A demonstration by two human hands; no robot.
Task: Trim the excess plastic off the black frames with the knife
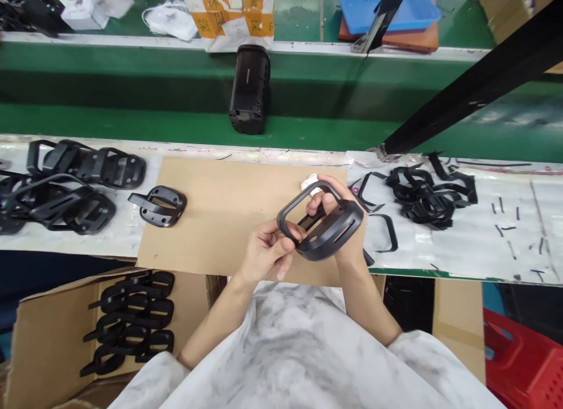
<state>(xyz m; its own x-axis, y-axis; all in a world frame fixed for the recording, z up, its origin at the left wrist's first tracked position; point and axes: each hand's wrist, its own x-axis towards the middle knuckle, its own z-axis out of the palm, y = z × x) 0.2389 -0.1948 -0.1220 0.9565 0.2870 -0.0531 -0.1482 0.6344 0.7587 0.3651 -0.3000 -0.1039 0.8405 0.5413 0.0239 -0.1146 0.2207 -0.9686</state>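
Observation:
A black plastic part with a looped handle and a slotted oval base (328,236) is held tilted over the cardboard sheet (211,221). My left hand (268,251) pinches it at its left lower end, where the loop meets the base. Behind the base, my right hand (341,201) is wrapped around the part, some of its fingers showing through the loop. A small white piece (310,183) shows beside the right fingertips; I cannot make out what it is. Thin black frame-shaped strips (387,233) lie just right of my right hand.
Similar handled parts are piled at left (74,186), and a single one (162,207) sits on the cardboard's left edge. Black strips (428,192) lie heaped at right. A cardboard box (57,333) below holds several more parts. A black post (440,104) slants across the right.

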